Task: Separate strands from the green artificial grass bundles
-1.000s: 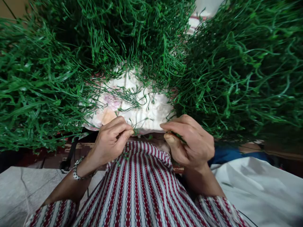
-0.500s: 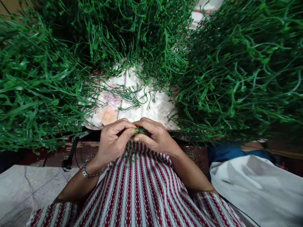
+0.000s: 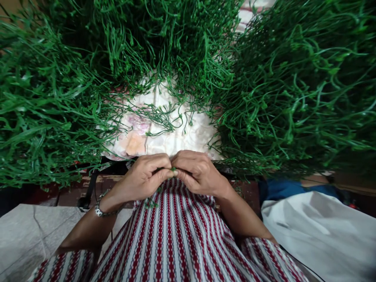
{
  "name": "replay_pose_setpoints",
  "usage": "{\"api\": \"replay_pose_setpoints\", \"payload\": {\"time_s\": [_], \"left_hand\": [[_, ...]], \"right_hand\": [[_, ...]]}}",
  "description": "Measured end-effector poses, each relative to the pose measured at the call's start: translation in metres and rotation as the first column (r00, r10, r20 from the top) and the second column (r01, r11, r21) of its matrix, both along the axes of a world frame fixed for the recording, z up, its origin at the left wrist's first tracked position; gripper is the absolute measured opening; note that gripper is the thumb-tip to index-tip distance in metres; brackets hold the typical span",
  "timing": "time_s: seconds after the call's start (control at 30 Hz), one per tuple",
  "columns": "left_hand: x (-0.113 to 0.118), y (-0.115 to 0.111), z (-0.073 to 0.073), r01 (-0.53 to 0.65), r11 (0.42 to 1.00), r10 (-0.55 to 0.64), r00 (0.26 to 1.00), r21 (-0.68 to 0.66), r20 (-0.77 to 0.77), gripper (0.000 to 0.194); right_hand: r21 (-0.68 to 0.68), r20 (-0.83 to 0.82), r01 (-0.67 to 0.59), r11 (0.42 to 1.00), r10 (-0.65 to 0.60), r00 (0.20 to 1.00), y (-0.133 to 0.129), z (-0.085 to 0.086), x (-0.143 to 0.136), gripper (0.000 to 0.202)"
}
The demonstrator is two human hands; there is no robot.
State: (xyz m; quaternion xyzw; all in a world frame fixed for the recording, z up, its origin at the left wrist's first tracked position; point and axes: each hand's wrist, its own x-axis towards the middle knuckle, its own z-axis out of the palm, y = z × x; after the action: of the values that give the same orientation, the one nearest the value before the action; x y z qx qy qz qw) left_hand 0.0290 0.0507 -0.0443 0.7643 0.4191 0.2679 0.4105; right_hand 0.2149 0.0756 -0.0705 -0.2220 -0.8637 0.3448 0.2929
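My left hand (image 3: 148, 176) and my right hand (image 3: 201, 172) meet in front of my striped clothing, thumbs and fingertips pinched together. Between them shows a small bit of green stem (image 3: 173, 169); the rest of it is hidden by the fingers. A few green tips (image 3: 151, 203) hang below my left hand against the striped cloth. Just beyond the hands, a small bunch of thin green stems (image 3: 161, 119) lies on a pale flowered cloth (image 3: 176, 145).
Large heaps of green plastic-looking stems stand at the left (image 3: 44, 109), at the back (image 3: 141, 35) and at the right (image 3: 293, 94). A white cloth (image 3: 320, 231) lies at the lower right.
Both hands have moved slightly down and their fingers have closed more tightly together. Less green shows between them, and the hanging tips have shifted left.
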Motion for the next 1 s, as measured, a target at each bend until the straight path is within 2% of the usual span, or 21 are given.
{"api": "replay_pose_setpoints", "payload": {"time_s": [0.07, 0.13, 0.2, 0.3, 0.4, 0.5, 0.57, 0.63, 0.7, 0.73, 0.8, 0.87, 0.9, 0.93, 1.0], "left_hand": [[-0.002, -0.001, 0.003, 0.204, 0.977, -0.203, 0.979, 0.065, -0.025, 0.026], [-0.005, -0.003, 0.005, 0.389, 0.919, -0.386, 0.921, 0.067, -0.049, 0.028], [-0.007, -0.005, 0.005, 0.494, 0.869, -0.493, 0.869, 0.023, -0.035, 0.028], [-0.008, -0.007, 0.003, 0.558, 0.829, -0.557, 0.830, -0.038, 0.025, 0.029], [-0.007, -0.005, -0.002, 0.578, 0.812, -0.569, 0.815, -0.083, 0.104, 0.030], [-0.007, -0.004, -0.007, 0.558, 0.816, -0.524, 0.825, -0.153, 0.211, 0.032], [-0.008, -0.003, -0.011, 0.510, 0.835, -0.427, 0.838, -0.207, 0.340, 0.033], [-0.009, -0.001, -0.014, 0.414, 0.871, -0.257, 0.842, -0.264, 0.473, 0.033], [-0.012, 0.001, -0.018, 0.280, 0.908, -0.080, 0.847, -0.312, 0.526, 0.029], [-0.013, 0.002, -0.019, 0.202, 0.924, -0.003, 0.854, -0.325, 0.520, 0.028], [-0.015, 0.005, -0.022, 0.060, 0.947, 0.099, 0.880, -0.317, 0.464, 0.027], [-0.014, 0.007, -0.022, -0.033, 0.957, 0.146, 0.913, -0.287, 0.382, 0.027], [-0.011, 0.008, -0.022, -0.068, 0.962, 0.158, 0.928, -0.266, 0.337, 0.026], [-0.008, 0.008, -0.021, -0.105, 0.965, 0.177, 0.937, -0.242, 0.301, 0.025], [-0.001, 0.006, -0.021, -0.212, 0.954, 0.266, 0.923, -0.211, 0.279, 0.023]], "right_hand": [[0.014, 0.011, -0.122, 0.992, 0.122, 0.993, -0.004, 0.004, 0.002, 0.031], [0.006, 0.017, -0.240, 0.971, 0.240, 0.971, -0.009, 0.007, 0.004, 0.034], [-0.020, 0.020, -0.316, 0.948, 0.317, 0.948, -0.014, 0.010, 0.006, 0.035], [-0.076, 0.011, -0.388, 0.919, 0.389, 0.921, -0.017, 0.010, 0.006, 0.035], [-0.116, -0.009, -0.447, 0.887, 0.449, 0.894, -0.014, 0.007, 0.007, 0.038], [-0.160, -0.045, -0.484, 0.861, 0.483, 0.874, -0.008, 0.004, 0.006, 0.040], [-0.202, -0.131, -0.509, 0.837, 0.492, 0.861, -0.005, 0.003, 0.003, 0.038], [-0.252, -0.280, -0.514, 0.820, 0.447, 0.850, -0.003, 0.002, 0.001, 0.033], [-0.305, -0.380, -0.421, 0.854, 0.296, 0.876, -0.001, 0.001, 0.000, 0.026], [-0.325, -0.390, -0.319, 0.890, 0.182, 0.903, 0.000, 0.002, 0.000, 0.021], [-0.335, -0.373, 0.003, 0.942, -0.136, 0.918, 0.001, 0.004, 0.002, 0.016], [-0.312, -0.357, 0.317, 0.896, -0.419, 0.835, 0.003, 0.009, 0.002, 0.016], [-0.291, -0.342, 0.399, 0.869, -0.484, 0.805, 0.003, 0.011, 0.001, 0.016], [-0.264, -0.317, 0.424, 0.866, -0.493, 0.810, 0.002, 0.012, -0.001, 0.016], [-0.215, -0.237, 0.347, 0.913, -0.394, 0.888, 0.000, 0.013, -0.008, 0.010]]}}
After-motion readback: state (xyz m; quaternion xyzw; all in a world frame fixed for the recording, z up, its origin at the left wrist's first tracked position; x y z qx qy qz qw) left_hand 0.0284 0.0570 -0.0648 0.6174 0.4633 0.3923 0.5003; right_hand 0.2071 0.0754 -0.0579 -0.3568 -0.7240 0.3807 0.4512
